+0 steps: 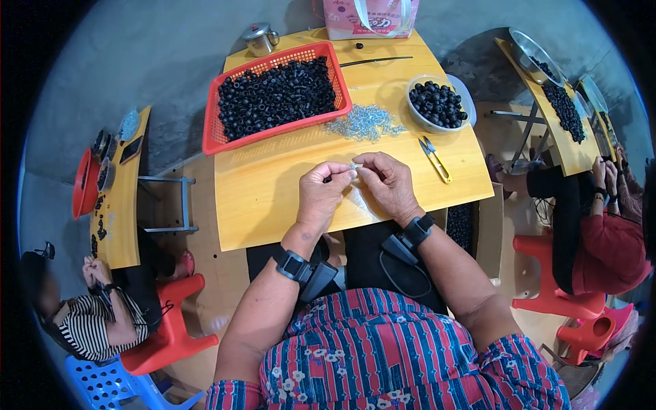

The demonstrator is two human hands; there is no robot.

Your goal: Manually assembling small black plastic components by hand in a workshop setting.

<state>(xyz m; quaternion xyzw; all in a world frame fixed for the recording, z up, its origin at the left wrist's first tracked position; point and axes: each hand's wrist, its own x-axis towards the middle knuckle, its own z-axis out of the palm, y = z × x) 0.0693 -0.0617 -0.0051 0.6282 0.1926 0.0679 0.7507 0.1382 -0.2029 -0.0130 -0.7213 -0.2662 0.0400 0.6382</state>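
Both hands point(355, 184) pinch what looks like a small clear piece point(353, 166) over the wooden table point(260, 198)

Small yellow wooden table point(273, 205). On it: red plastic mesh basket point(217, 137) of black rings, heap of clear beads point(364, 124), grey bowl point(418, 119) of black rings, yellow-handled snips point(434, 158), thin black rod point(374, 61).

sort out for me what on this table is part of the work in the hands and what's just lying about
In the work: left hand, right hand, small clear piece pinched between them, clear bead pile, red basket and bowl of black rings.

Lying about: yellow snips, metal mug, pink bag, black rod.
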